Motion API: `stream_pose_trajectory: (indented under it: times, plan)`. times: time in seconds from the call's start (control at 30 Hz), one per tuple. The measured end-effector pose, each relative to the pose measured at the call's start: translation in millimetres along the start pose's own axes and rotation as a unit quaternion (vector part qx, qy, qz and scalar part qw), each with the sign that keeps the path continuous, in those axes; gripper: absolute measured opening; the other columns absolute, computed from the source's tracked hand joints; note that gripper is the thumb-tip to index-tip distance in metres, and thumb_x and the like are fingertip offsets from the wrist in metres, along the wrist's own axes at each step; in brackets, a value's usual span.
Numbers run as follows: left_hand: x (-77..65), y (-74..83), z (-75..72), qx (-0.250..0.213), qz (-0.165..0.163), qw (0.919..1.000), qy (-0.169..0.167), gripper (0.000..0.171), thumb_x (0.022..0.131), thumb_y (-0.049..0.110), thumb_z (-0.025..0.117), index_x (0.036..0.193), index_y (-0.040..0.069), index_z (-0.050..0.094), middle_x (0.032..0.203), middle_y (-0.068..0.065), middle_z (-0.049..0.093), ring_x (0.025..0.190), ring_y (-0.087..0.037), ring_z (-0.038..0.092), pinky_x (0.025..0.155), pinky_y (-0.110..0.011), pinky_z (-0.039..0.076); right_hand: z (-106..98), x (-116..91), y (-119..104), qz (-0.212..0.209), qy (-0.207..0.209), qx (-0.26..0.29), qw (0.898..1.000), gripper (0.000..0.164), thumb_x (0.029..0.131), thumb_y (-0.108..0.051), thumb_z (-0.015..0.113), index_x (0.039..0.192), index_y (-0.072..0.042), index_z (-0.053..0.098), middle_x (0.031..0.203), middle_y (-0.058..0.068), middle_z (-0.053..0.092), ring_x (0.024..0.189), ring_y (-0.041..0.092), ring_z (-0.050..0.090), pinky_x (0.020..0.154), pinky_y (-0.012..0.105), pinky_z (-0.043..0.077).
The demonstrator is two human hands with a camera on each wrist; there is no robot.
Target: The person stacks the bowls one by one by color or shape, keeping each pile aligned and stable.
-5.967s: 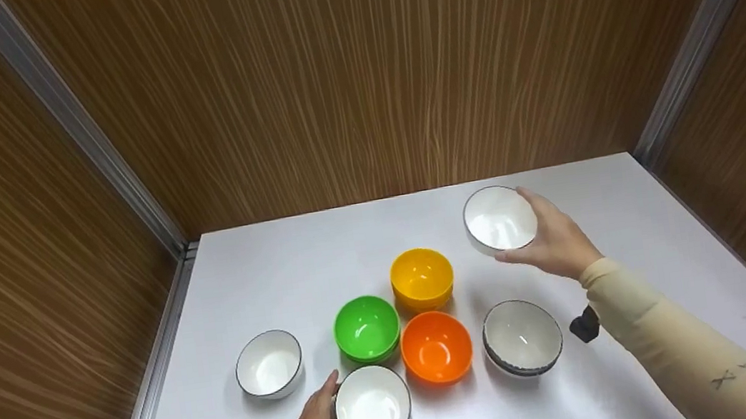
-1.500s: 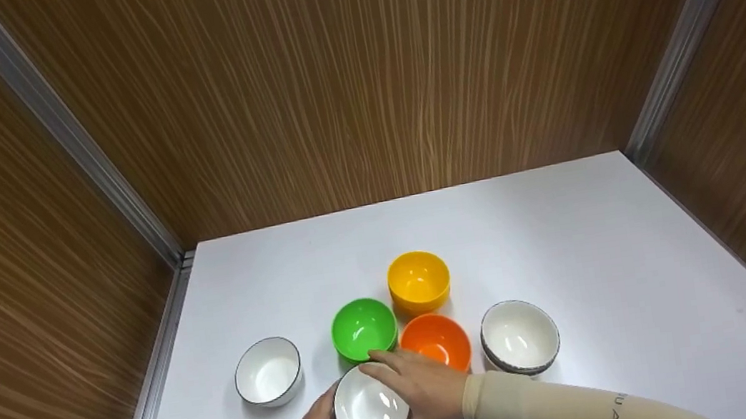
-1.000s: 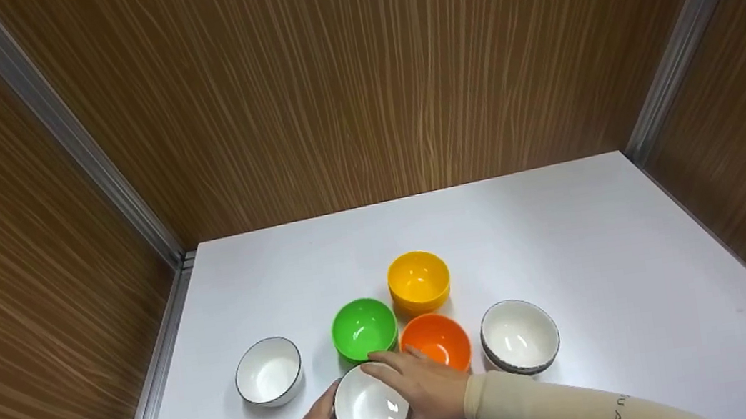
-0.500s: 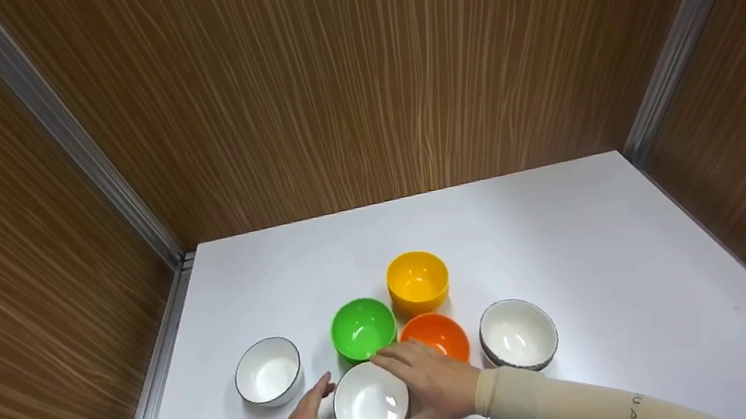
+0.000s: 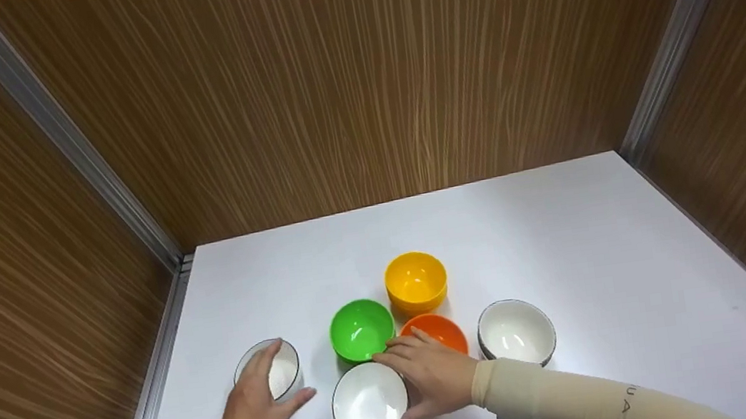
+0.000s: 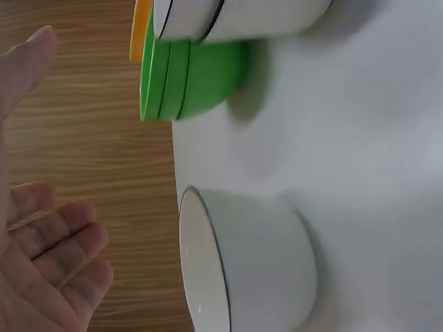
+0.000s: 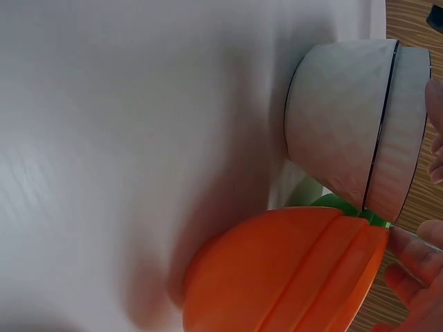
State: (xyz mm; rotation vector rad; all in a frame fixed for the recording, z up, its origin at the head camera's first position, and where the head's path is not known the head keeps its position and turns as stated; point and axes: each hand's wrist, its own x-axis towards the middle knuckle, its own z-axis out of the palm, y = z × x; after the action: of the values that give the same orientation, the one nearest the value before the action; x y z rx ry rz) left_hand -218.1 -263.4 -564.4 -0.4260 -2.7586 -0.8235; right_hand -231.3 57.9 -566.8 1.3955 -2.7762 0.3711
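Observation:
At the front, a stack of white dark-rimmed bowls (image 5: pixel 370 403) stands upright. My right hand (image 5: pixel 438 377) holds its right side, fingers at the far rim and thumb at the near rim. In the right wrist view the stacked white bowls (image 7: pixel 342 114) show one nested in another, with fingertips (image 7: pixel 419 252) beside the rim. My left hand (image 5: pixel 254 402) is spread above a single white bowl (image 5: pixel 286 372) at the left. In the left wrist view that white bowl (image 6: pixel 266 263) stands apart from the hand (image 6: pixel 52 256), which holds nothing.
Behind the white stack are green bowls (image 5: pixel 361 330), with yellow bowls (image 5: pixel 416 281) farther back. Orange bowls (image 5: pixel 443 333) are partly hidden by my right hand. Grey-white bowls (image 5: pixel 516 331) stand beyond my right forearm. Wood panels (image 5: pixel 356 82) enclose the white table (image 5: pixel 611 265).
A white bowl came from the back right onto the front white stack, carried in my right hand. My left hand has let go of that stack and moved left over the single bowl.

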Motion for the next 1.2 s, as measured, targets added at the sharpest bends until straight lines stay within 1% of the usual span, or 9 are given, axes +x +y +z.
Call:
stream_pose_trajectory:
  times: [0.1, 0.2, 0.37, 0.47, 0.63, 0.77, 0.9, 1.2]
  plan:
    - [9.2, -12.0, -3.8, 0.03, -0.014, 0.9992, -0.02, 0.099, 0.066, 0.059, 0.08, 0.142, 0.005, 0.044, 0.139, -0.016, 0.047, 0.128, -0.033, 0.043, 0.104, -0.05, 0.04, 0.7, 0.8, 0.3, 0.0, -0.003, 0.002, 1.0, 0.102, 0.072, -0.073, 0.063, 0.147, -0.009, 0.036, 0.142, 0.01, 0.047, 0.135, 0.027, 0.038, 0.11, 0.061, 0.024]
    - [16.2, -23.1, -5.4, 0.054, -0.035, 0.9969, -0.045, 0.104, 0.063, 0.059, 0.082, 0.143, 0.005, 0.042, 0.141, -0.019, 0.042, 0.13, -0.036, 0.039, 0.104, -0.052, 0.039, 1.4, 1.4, 0.5, 0.001, -0.006, 0.002, 1.0, 0.103, 0.071, -0.073, 0.064, 0.147, -0.01, 0.035, 0.143, 0.009, 0.046, 0.136, 0.027, 0.036, 0.11, 0.062, 0.023]
    - [23.1, -36.0, -4.2, 0.06, -0.075, 0.9917, -0.086, 0.111, 0.059, 0.061, 0.082, 0.145, 0.004, 0.039, 0.145, -0.025, 0.035, 0.132, -0.043, 0.033, 0.102, -0.059, 0.037, 3.5, 2.0, 0.4, 0.001, -0.012, -0.003, 1.0, 0.105, 0.069, -0.073, 0.066, 0.148, -0.012, 0.034, 0.144, 0.008, 0.046, 0.136, 0.026, 0.035, 0.111, 0.061, 0.022]
    - [25.7, -42.7, -1.5, 0.062, -0.089, 0.9892, -0.099, 0.115, 0.057, 0.062, 0.083, 0.145, 0.004, 0.037, 0.145, -0.026, 0.034, 0.132, -0.045, 0.033, 0.102, -0.061, 0.036, 4.4, 2.7, 0.4, 0.0, -0.011, -0.005, 1.0, 0.105, 0.069, -0.073, 0.067, 0.148, -0.012, 0.035, 0.143, 0.007, 0.046, 0.136, 0.026, 0.036, 0.111, 0.061, 0.022]
    - [25.3, -53.2, 3.1, 0.078, -0.103, 0.9854, -0.111, 0.121, 0.052, 0.064, 0.084, 0.145, 0.003, 0.037, 0.143, -0.029, 0.035, 0.129, -0.048, 0.036, 0.099, -0.063, 0.038, 4.4, 3.8, -0.4, -0.005, -0.008, -0.001, 1.0, 0.105, 0.068, -0.072, 0.068, 0.147, -0.011, 0.036, 0.141, 0.007, 0.048, 0.135, 0.026, 0.037, 0.11, 0.062, 0.024]
    - [21.9, -57.9, 5.7, 0.067, -0.116, 0.9836, -0.121, 0.123, 0.049, 0.061, 0.087, 0.145, 0.002, 0.036, 0.141, -0.029, 0.037, 0.125, -0.048, 0.04, 0.095, -0.064, 0.041, 3.8, 3.3, -1.2, -0.005, -0.011, 0.006, 1.0, 0.106, 0.068, -0.072, 0.068, 0.147, -0.01, 0.036, 0.14, 0.007, 0.049, 0.135, 0.026, 0.037, 0.11, 0.062, 0.023]
    - [21.1, -60.1, 8.5, 0.05, -0.128, 0.9824, -0.126, 0.123, 0.05, 0.057, 0.088, 0.146, 0.002, 0.035, 0.14, -0.028, 0.039, 0.124, -0.048, 0.041, 0.095, -0.063, 0.042, 2.7, 2.6, -1.6, -0.001, -0.017, 0.008, 1.0, 0.105, 0.068, -0.072, 0.067, 0.147, -0.011, 0.035, 0.141, 0.008, 0.048, 0.136, 0.027, 0.036, 0.11, 0.062, 0.022]
    - [22.7, -63.9, 9.9, 0.033, -0.15, 0.979, -0.133, 0.12, 0.053, 0.052, 0.09, 0.147, 0.002, 0.033, 0.14, -0.028, 0.04, 0.125, -0.047, 0.042, 0.099, -0.062, 0.039, 2.3, 1.9, -1.2, 0.007, -0.02, 0.022, 1.0, 0.105, 0.069, -0.071, 0.068, 0.148, -0.011, 0.034, 0.144, 0.01, 0.045, 0.136, 0.028, 0.035, 0.111, 0.063, 0.02]
